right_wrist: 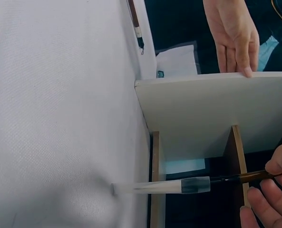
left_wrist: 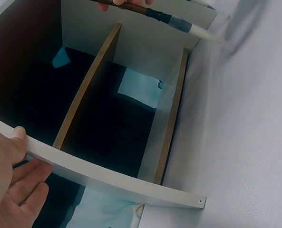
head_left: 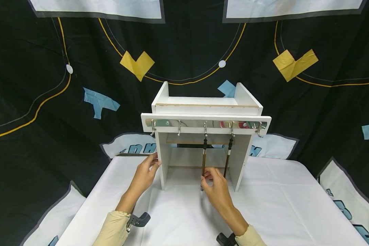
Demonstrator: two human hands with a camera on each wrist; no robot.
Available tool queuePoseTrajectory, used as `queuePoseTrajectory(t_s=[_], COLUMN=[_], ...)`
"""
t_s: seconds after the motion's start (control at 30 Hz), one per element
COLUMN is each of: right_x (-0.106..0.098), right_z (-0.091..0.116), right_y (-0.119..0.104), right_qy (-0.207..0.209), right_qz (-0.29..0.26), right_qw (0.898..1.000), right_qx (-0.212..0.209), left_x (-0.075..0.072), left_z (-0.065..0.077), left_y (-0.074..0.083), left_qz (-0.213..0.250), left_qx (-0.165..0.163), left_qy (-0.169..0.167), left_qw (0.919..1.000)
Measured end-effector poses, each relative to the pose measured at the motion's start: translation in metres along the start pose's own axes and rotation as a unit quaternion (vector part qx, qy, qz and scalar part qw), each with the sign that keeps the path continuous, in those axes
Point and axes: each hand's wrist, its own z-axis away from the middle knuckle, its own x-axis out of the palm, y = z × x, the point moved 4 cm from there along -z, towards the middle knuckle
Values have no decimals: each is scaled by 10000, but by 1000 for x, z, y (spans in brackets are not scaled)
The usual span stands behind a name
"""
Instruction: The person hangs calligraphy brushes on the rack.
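Observation:
A white shelf unit (head_left: 244, 164) stands on the table with a hook rail (head_left: 187, 130) across its front. Beside its left panel is my left hand (head_left: 146, 172), thumb on the front edge and straight fingers along the outer side. My right hand (head_left: 216, 188) pinches the brown handle of a paintbrush (head_left: 204, 159) below the middle hook. Its pale bristles, in a clear sleeve, point down to the table in the right wrist view. To the right, a second paintbrush (head_left: 228, 155) hangs from a hook, its lower end hidden behind my right hand.
Another brush (right_wrist: 135, 23) lies left of the shelf, mostly behind my left forearm in the head view. A white cloth (head_left: 279, 205) covers the table. Black fabric with yellow and blue tape (head_left: 101, 100) hangs behind.

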Motion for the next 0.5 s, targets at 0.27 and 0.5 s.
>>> queuePoseTrajectory(t_s=[0.27,0.5], right_x=[-5,-21], right_z=[3,9], right_y=[-2,-9], right_qy=[-13,213], right_qz=[23,128], right_qw=[9997,9994], right_qx=[229,254], left_x=[0,1], left_z=[0,0], left_y=[2,2], left_qz=[-20,-31], left_qx=[-75,-27], left_qy=[-34,8], left_qw=[10000,10000])
